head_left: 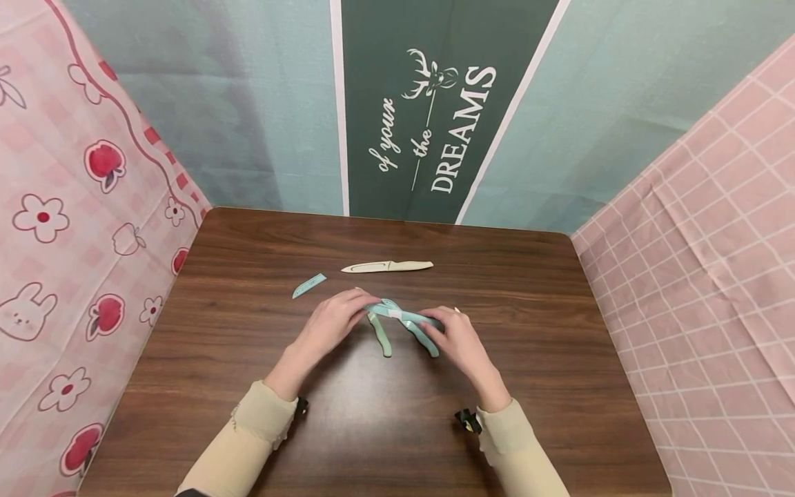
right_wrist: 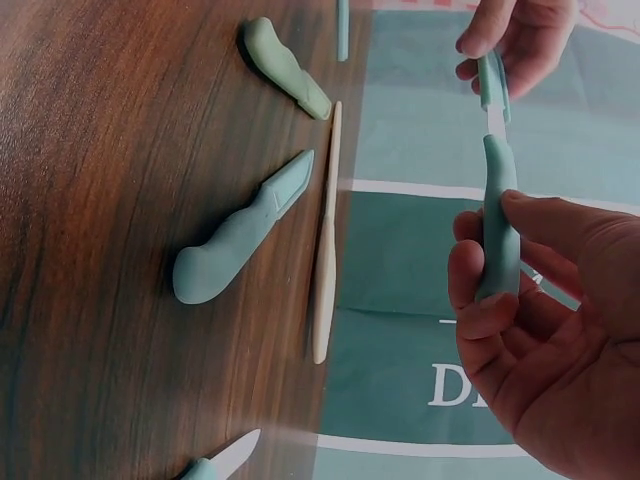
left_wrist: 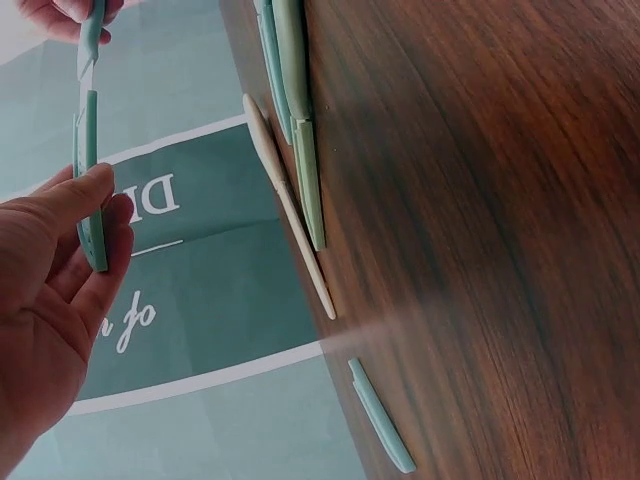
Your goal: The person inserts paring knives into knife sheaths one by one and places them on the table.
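Note:
My left hand (head_left: 332, 321) pinches a blue-green blade cover (left_wrist: 92, 135) between thumb and fingers. My right hand (head_left: 456, 342) grips the blue handle (right_wrist: 497, 225) of a knife. Between the hands a short stretch of white blade (right_wrist: 496, 121) shows, its far part inside the cover. The knife is held raised above the table. Below it lie a green knife (head_left: 381, 337) and a blue knife (right_wrist: 235, 240), both in covers. Another knife with a bare white blade (right_wrist: 238, 454) shows at the lower edge of the right wrist view.
Beyond the hands, a cream knife (head_left: 410, 266) in its cover lies crosswise on the wooden table (head_left: 248, 255). A loose blue blade cover (head_left: 308, 285) is to its left. Printed cloths (head_left: 248, 138) stand around the back and sides.

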Available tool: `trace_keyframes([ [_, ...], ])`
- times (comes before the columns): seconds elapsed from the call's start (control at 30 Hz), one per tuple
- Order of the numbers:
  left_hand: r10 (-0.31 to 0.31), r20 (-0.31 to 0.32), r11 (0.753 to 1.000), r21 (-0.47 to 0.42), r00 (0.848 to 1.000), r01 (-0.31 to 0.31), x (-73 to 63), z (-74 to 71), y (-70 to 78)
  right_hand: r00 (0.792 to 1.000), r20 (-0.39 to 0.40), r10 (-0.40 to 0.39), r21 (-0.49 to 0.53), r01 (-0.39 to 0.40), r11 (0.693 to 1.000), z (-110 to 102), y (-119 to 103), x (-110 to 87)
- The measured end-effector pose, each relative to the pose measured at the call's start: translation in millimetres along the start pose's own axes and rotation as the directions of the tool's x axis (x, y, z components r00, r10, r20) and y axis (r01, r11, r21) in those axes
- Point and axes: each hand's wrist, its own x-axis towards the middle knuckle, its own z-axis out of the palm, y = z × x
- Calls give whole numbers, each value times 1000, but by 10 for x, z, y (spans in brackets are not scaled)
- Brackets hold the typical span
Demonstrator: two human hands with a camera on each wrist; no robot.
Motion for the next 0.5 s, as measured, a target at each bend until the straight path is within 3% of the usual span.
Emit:
trace_keyframes([
  [0.5,-22,5,999,37,1000,22,3,30,42,1000,-7,-16,-12,16,1000,-10,-8,7],
])
